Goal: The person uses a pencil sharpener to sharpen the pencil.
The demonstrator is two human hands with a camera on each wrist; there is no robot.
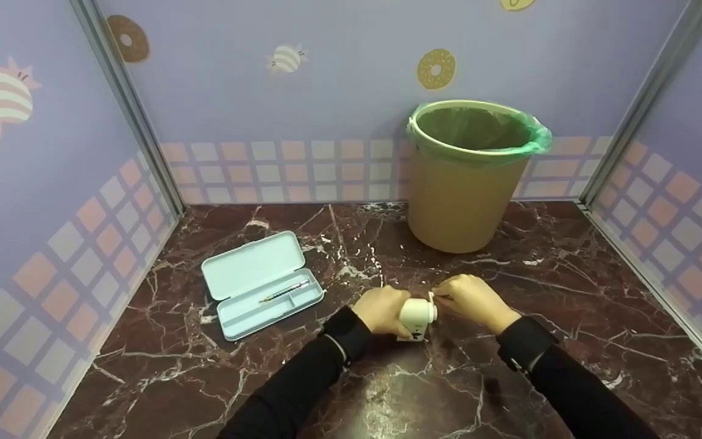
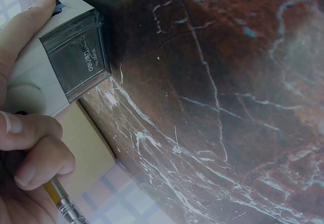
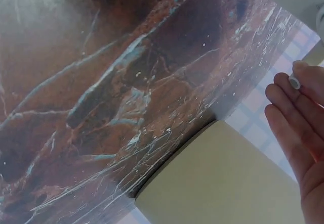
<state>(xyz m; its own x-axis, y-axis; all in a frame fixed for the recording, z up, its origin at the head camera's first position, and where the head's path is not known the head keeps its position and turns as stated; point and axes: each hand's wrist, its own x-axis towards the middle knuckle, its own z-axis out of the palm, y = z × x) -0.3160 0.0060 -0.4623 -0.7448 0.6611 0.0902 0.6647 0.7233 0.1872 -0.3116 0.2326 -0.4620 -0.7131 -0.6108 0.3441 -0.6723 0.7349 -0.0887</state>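
curled round the sharpener (image 1: 413, 318), the left hand (image 1: 381, 308) rests its thumb on the dark print of the white body, while its bent fingers also close about a patterned pencil (image 2: 66, 206), seen from the left wrist. the right hand (image 1: 471, 299) pinches the small white knob (image 3: 294, 84) of the crank (image 1: 431, 297) between thumb and forefinger; its other fingers lie apart from the knob, only loosely bent.

the sharpener is near the middle of the table (image 1: 339, 396), to the right of the case and nearer the person than the bin. its see-through drawer (image 2: 76, 54) is pushed in and looks dark; what it holds cannot be told.

one pale blue case (image 1: 253, 268) lies open, lid folded back, its tray split by thin dividers. one second pencil (image 1: 287, 291) lies lengthwise in the tray, tip to the left.

one tan bin (image 1: 460, 201) stands upright at the back wall (image 1: 339, 79), lined with one green bag (image 1: 537, 137) bunched over the right of its rim; the bottom inside is hidden. that makes two pencils, one sharpener, one case and one bin.
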